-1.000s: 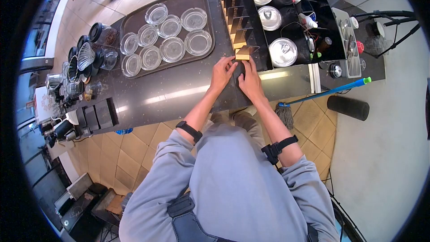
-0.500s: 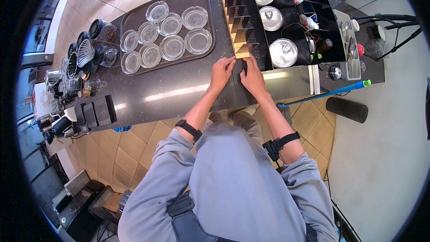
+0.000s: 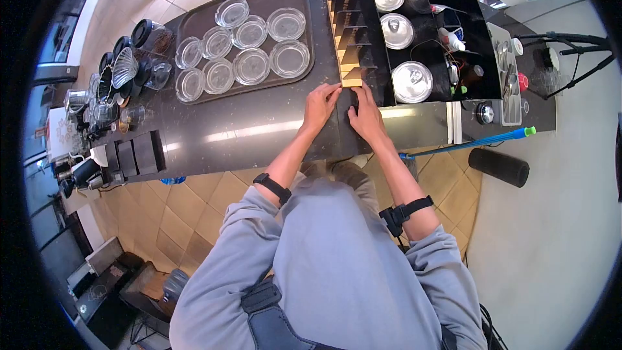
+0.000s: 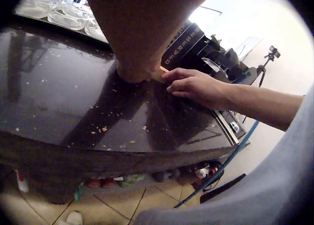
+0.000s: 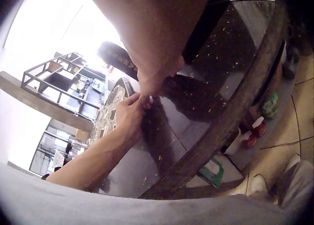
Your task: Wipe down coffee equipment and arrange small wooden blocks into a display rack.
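A row of black signs (image 3: 348,32) with lettering and gold-coloured bases stands on the dark counter, one behind another. At its near end is the closest sign's gold base (image 3: 351,82). My left hand (image 3: 319,107) touches the left corner of that base with its fingertips, thumb close to the index finger. On the other side, my right hand (image 3: 368,113) rests its extended fingers at the base's right end, its thumb lower down and apart from the sign. In the left wrist view, the right hand (image 4: 198,87) reaches to the sign; the left fingertips are hidden behind the wrist.
Left of the signs lies a brown tray (image 3: 310,39) with several round glass ashtrays (image 3: 251,66). To the right stands a black divided box (image 3: 483,45) with metal-lidded containers (image 3: 412,82). Jars and drippers (image 3: 124,68) crowd the counter's left end. A blue mop handle (image 3: 479,144) leans near its right edge.
The nearest sign has shifted left and straightened, from jutting out to the right to standing in line with the row. Both hands have stayed beside it, with small finger movements.
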Tool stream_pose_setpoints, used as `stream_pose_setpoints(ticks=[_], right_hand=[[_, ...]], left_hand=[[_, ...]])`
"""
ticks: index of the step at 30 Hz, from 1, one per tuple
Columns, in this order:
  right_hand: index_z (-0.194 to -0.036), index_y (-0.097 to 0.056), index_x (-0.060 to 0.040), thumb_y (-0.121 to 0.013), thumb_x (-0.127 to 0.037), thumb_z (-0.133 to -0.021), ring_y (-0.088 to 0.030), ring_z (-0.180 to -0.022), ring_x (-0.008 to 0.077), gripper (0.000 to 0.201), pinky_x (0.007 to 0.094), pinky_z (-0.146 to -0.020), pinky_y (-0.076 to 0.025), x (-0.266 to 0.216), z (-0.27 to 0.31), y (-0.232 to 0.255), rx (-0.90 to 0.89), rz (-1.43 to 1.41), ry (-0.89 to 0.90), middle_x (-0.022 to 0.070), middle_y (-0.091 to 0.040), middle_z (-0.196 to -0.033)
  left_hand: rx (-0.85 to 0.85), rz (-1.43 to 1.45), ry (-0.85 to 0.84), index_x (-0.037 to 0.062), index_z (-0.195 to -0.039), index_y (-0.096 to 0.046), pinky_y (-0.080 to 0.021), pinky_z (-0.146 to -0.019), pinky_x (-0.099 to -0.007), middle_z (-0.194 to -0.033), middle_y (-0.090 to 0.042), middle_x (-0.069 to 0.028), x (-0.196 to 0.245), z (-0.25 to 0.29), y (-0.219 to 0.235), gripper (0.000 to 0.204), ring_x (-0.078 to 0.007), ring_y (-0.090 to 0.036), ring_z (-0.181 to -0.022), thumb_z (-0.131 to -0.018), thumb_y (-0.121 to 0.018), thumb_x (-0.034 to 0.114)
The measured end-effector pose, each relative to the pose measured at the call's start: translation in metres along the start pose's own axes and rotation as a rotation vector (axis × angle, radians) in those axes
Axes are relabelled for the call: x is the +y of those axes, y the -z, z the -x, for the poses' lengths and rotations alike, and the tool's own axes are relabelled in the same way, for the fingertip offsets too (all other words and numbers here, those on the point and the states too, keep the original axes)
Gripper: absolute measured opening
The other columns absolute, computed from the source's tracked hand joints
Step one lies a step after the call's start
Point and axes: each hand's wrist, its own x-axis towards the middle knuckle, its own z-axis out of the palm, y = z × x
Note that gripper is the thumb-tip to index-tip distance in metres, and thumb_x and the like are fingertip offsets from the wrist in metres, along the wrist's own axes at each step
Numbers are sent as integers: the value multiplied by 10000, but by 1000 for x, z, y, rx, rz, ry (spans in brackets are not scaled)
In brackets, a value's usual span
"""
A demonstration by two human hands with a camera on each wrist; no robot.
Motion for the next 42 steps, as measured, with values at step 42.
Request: stream_pose_setpoints(ticks=[42], right_hand=[[-1390, -402, 87, -566, 38, -798, -360, -1399, 437, 616, 443, -1151, -348, 61, 16, 9, -117, -32, 365, 286, -317, -1535]], left_hand=[[-33, 362, 476, 65, -1147, -706, -506, -817, -294, -999, -703, -33, 36, 131, 13, 289, -119, -630, -891, -947, -647, 265]])
